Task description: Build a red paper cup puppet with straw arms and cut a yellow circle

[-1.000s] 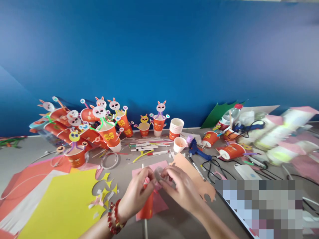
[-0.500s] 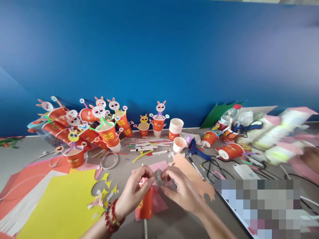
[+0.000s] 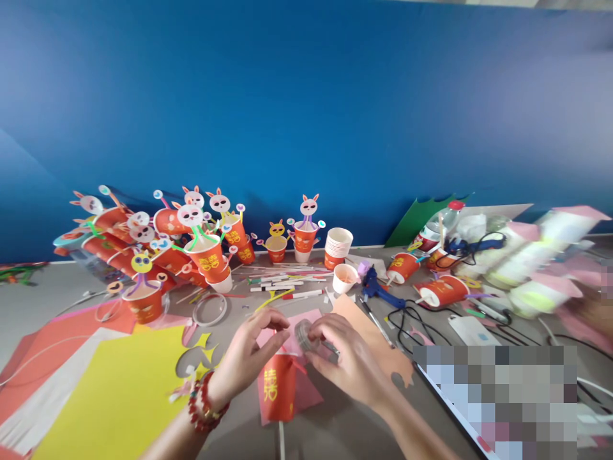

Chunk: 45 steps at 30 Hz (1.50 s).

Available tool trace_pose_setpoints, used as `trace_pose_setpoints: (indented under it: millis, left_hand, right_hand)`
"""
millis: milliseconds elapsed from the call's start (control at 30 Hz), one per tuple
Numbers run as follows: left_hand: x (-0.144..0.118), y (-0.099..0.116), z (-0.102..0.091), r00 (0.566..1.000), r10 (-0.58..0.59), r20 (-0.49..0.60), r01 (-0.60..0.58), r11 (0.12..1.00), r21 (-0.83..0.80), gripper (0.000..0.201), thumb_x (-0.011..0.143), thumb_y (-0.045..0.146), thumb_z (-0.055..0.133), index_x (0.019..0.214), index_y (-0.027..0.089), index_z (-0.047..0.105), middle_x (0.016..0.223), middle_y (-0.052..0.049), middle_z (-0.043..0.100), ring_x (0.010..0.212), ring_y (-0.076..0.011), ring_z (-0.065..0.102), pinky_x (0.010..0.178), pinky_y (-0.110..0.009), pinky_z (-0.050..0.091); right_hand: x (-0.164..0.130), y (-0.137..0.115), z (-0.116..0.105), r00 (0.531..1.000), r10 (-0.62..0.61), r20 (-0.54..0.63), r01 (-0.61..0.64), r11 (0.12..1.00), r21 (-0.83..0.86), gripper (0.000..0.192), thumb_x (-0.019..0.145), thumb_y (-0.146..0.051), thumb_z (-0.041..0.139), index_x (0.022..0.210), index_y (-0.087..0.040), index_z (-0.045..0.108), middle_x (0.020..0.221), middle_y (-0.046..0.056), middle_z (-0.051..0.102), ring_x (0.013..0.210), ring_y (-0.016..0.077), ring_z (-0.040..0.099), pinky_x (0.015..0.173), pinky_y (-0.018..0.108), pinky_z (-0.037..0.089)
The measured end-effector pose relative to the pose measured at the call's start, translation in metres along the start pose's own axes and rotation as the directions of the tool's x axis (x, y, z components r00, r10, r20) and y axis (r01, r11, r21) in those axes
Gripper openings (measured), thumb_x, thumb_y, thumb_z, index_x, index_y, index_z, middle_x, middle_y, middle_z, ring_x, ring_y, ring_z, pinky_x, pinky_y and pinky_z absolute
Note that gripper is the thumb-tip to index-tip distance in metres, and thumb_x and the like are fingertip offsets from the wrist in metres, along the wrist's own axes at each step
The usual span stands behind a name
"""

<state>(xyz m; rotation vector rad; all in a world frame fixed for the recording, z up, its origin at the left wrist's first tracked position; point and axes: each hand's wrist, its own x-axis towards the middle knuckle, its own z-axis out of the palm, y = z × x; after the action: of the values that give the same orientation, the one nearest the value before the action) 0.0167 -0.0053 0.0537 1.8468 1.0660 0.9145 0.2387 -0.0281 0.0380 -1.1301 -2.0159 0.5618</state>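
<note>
A red paper cup (image 3: 279, 390) with gold characters lies on a pink sheet of paper (image 3: 308, 391) in front of me. A white stick (image 3: 281, 439) comes out at its near end. My right hand (image 3: 343, 358) pinches a roll of clear tape (image 3: 303, 333) just above the cup's far end. To the left, my left hand (image 3: 251, 354) hovers by the cup with thumb and fingers apart, and I see nothing between them. A red bead bracelet (image 3: 205, 406) circles that wrist.
Decorated paper cups (image 3: 208, 259) crowd the back left. Yellow paper (image 3: 110, 390) covers the near left. Pens (image 3: 275, 287), a stack of cups (image 3: 338, 248) and a blue glue gun (image 3: 380, 291) with cables lie behind. A blurred person's hand (image 3: 594, 313) is far right.
My left hand has moved left, away from the cup, and its fingers have spread, uncovering more of the cup. The right hand stays nearly in place with the tape roll.
</note>
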Motion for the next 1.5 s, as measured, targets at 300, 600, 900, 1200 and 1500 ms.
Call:
trace_pose_setpoints:
  millis: [300,600,900,1200,1500]
  left_hand:
    - [0.006,-0.062,-0.003,0.965,-0.229,-0.130,0.249,0.954,0.166,0.020,0.087,0.039,0.058,0.097,0.022,0.060,0.088,-0.004,0.067,0.079,-0.0213,0.064,0.072,-0.031,0.047]
    - [0.005,-0.099,0.013,0.960,-0.281,0.006,0.281,0.959,0.032,0.042,0.082,0.038,0.063,0.118,0.019,0.051,0.078,0.000,0.069,0.074,-0.0203,0.063,0.073,-0.032,0.045]
    - [0.008,-0.092,0.020,0.959,-0.270,0.085,0.282,0.942,-0.183,0.039,0.081,0.033,0.064,0.113,0.015,0.054,0.066,0.005,0.054,0.060,-0.0131,0.051,0.060,-0.026,0.040]
    - [-0.001,-0.064,0.022,0.972,-0.229,0.057,0.235,0.918,-0.321,0.024,0.087,0.035,0.062,0.101,0.015,0.061,0.082,-0.002,0.061,0.076,-0.0155,0.056,0.070,-0.027,0.045]
    - [-0.013,-0.026,0.015,0.984,-0.145,-0.102,0.103,0.937,-0.334,0.019,0.089,0.030,0.062,0.105,0.018,0.062,0.088,-0.003,0.066,0.078,-0.0151,0.061,0.072,-0.025,0.047]
  right_hand:
    - [-0.003,0.039,-0.013,0.999,-0.015,-0.035,0.004,0.957,-0.292,0.011,0.088,-0.016,0.061,0.096,-0.023,0.058,0.101,0.008,0.068,0.096,0.0271,0.062,0.084,0.041,0.050]
    - [-0.005,0.106,-0.012,0.998,0.047,-0.034,-0.058,0.803,-0.593,0.016,0.088,-0.013,0.058,0.102,-0.019,0.064,0.107,0.011,0.068,0.097,0.0309,0.060,0.083,0.043,0.050]
    - [0.001,0.117,0.003,0.998,0.036,-0.041,-0.053,0.815,-0.577,0.015,0.089,-0.010,0.055,0.093,-0.019,0.067,0.097,0.010,0.069,0.090,0.0283,0.061,0.080,0.040,0.051]
    - [-0.002,0.076,0.004,0.994,0.094,-0.056,-0.105,0.966,-0.236,0.018,0.093,-0.029,0.058,0.107,-0.019,0.064,0.109,0.012,0.068,0.101,0.0274,0.063,0.088,0.040,0.051]
    - [-0.017,0.024,0.034,0.929,0.135,0.344,-0.344,0.653,0.674,0.094,0.066,-0.059,0.082,0.143,-0.025,0.040,0.136,0.015,0.055,0.127,0.0315,0.053,0.104,0.045,0.044]
